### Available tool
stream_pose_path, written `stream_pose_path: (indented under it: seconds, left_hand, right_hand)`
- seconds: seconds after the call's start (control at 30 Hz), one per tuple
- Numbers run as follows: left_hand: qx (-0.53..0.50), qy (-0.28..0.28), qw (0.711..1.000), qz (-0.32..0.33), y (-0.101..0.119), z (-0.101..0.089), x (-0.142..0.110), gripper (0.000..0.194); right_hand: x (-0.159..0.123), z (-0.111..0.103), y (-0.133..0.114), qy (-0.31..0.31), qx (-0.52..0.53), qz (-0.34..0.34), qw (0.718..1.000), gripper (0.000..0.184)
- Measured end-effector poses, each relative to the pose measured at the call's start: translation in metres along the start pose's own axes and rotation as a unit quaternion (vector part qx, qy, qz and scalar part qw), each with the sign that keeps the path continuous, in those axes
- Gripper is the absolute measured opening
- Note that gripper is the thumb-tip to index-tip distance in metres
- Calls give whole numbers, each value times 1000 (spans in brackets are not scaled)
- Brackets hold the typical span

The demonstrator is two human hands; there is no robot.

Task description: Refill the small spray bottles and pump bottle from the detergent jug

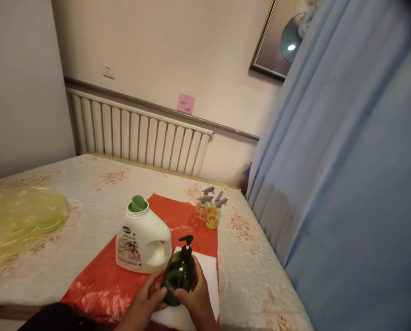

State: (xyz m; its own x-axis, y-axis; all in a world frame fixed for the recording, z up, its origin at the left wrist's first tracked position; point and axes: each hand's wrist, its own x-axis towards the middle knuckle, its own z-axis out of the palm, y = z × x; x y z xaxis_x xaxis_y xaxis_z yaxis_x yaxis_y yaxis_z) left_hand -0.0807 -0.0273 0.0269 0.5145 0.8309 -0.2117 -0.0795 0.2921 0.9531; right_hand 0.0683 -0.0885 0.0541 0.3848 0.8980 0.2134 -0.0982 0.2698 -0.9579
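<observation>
A dark green pump bottle with a black pump head is held between both hands, tilted slightly. My left hand grips its lower left side, the thumb on the front. My right hand wraps round its right side, with the thumb also on the front near the base. Under the bottle lies a white sheet or cloth. Just left of the bottle stands a white detergent jug with a green cap piece in its mouth. Both rest on a red plastic sheet.
Several small spray bottles with grey triggers stand at the sheet's far right corner. A yellow translucent plastic bag lies on the left of the flowered cloth. Behind are a radiator and wall; a blue curtain hangs right.
</observation>
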Motion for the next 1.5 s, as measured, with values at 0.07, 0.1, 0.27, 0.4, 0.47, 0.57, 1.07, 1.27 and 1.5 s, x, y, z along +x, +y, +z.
stream_pose_path:
  seconds: [0.07,0.1,0.27,0.4,0.47,0.57,1.07,1.27,1.5]
  left_hand:
    - [-11,8,1000,16,-2,0,-3,82]
    - [-10,11,1000,21,-1,-1,-4,80]
    - [181,-37,981,53,23,-18,-9,61]
    - [276,-7,953,123,58,-30,-11,50]
    - [248,16,959,136,73,-27,-16,57]
    - [140,-58,979,138,86,-18,-25,64]
    - [36,-74,989,120,99,6,-34,29]
    - [35,-119,987,102,100,-4,-39,50]
    - [8,-150,983,104,99,-13,-37,35]
  right_hand:
    - [-2,5,1,13,-3,8,1000,94]
    - [-3,7,1,20,-10,10,1000,98]
    - [-7,10,-2,40,-75,10,996,94]
    - [-13,11,-7,-7,-34,14,999,90]
    - [-16,13,-13,-42,-16,16,999,91]
    - [-21,19,-21,-109,0,14,994,93]
    - [-31,34,-46,-181,15,17,983,95]
    - [-33,30,-38,-185,22,18,982,92]
    - [-34,26,-33,-172,4,17,985,96]
